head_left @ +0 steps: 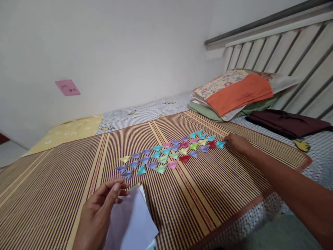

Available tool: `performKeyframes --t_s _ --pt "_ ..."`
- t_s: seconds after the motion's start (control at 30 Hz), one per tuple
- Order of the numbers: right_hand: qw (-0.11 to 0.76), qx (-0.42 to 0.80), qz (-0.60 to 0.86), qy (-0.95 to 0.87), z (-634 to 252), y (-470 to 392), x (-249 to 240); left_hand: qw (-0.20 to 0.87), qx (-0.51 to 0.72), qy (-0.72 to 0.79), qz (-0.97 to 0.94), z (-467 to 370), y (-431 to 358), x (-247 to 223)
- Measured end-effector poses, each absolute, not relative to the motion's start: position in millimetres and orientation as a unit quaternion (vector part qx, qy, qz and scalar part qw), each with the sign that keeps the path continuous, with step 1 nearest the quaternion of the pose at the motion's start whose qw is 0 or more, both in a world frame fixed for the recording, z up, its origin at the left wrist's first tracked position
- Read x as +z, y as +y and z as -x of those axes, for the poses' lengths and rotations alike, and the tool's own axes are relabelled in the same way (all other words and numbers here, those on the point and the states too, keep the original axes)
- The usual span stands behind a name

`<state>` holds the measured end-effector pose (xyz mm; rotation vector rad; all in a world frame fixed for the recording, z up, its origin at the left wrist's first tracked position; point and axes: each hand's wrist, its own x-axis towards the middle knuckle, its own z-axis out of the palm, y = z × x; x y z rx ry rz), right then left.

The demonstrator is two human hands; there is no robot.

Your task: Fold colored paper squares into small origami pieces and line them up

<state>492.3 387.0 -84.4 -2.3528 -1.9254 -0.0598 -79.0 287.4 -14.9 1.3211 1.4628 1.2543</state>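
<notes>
Several small folded paper boats in blue, purple, green, yellow, pink and red stand in slanting rows; a purple paper boat [145, 160] is among them. At the right end of the rows, my right hand [237, 143] has its fingertips closed at the edge of a light blue paper boat [220, 144]. My left hand [100, 208] hovers at the left edge of a stack of paper sheets [132, 218], purple on top. Its fingers are loosely bent and apart, with nothing visible between them.
A striped bamboo mat [65, 170] covers the bed over a checked sheet [140, 113]. Folded bedding with an orange band [241, 93] and a dark maroon cloth bag [286, 123] lie by the white slatted headboard [283, 52]. A pink note [67, 87] is on the wall.
</notes>
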Motion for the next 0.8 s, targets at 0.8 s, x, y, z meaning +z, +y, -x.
performKeyframes --t_s 0.8 --pt "0.032 0.006 0.81 -0.586 -505.2 364.9 -90.7 0.398 0.485 0.563 -0.538 78.4 290.9 -15.0"
